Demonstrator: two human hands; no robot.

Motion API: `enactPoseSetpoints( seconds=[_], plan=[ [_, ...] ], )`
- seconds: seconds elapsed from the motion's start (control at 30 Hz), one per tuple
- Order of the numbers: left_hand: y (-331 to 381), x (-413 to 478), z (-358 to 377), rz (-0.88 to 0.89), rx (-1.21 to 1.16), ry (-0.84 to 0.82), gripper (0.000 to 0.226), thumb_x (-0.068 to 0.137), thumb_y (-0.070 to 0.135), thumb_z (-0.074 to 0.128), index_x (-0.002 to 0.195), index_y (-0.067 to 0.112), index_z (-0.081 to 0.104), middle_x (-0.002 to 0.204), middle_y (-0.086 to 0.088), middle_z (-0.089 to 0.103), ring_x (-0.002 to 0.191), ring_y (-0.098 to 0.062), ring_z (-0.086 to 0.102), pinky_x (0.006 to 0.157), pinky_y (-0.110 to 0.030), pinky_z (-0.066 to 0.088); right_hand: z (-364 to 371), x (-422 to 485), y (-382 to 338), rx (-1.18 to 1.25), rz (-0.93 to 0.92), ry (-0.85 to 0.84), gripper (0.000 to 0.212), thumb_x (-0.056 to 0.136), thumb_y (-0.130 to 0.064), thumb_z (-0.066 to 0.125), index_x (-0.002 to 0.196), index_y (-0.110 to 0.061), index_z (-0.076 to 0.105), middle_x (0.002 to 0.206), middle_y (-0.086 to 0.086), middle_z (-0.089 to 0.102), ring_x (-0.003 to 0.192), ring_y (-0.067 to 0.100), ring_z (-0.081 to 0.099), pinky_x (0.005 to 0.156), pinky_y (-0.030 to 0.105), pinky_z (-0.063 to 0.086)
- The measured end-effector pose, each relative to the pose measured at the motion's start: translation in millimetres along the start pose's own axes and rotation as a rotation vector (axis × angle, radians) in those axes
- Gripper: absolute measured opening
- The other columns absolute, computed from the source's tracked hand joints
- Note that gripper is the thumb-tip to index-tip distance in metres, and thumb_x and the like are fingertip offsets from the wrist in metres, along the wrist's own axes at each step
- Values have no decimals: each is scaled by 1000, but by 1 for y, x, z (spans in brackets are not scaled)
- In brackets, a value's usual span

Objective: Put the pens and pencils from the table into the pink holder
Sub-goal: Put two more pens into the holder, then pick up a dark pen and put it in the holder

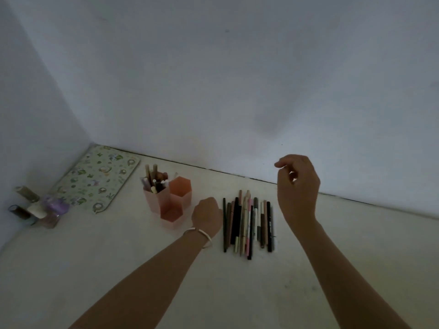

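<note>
A pink holder (177,200) made of three hexagonal cups stands on the pale table. Its tall left cup holds several pens and pencils (155,180); the other two cups look empty. To its right, several more pens and pencils (248,222) lie side by side in a row. My left hand (206,214), with a white bangle on the wrist, rests as a closed fist on the table between the holder and the row, and nothing shows in it. My right hand (297,188) hovers above the row's right end, fingers loosely curled and empty.
A flowered green mat (99,179) lies in the back left corner against the walls. Several small bottles (38,206) cluster at the far left. Walls close off the table's back and left sides.
</note>
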State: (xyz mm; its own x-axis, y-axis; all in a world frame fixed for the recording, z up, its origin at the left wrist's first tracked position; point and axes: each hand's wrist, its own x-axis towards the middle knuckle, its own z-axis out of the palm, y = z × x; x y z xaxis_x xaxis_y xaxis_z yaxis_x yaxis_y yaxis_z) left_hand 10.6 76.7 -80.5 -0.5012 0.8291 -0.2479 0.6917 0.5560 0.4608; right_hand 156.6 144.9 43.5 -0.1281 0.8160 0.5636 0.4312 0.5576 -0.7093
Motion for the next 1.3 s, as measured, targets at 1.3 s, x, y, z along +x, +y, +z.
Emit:
enactPoseSetpoints(
  seconds=[1.3],
  plan=[
    [9, -12, -180, 280, -614, 511, 39, 84, 10, 63, 122, 20, 55, 76, 11, 61, 63, 2, 61, 55, -8, 46, 119, -76, 16, -525, 247, -736, 23, 90, -7, 51, 113, -9, 52, 97, 8, 65, 89, 24, 63, 68, 31, 51]
  ],
)
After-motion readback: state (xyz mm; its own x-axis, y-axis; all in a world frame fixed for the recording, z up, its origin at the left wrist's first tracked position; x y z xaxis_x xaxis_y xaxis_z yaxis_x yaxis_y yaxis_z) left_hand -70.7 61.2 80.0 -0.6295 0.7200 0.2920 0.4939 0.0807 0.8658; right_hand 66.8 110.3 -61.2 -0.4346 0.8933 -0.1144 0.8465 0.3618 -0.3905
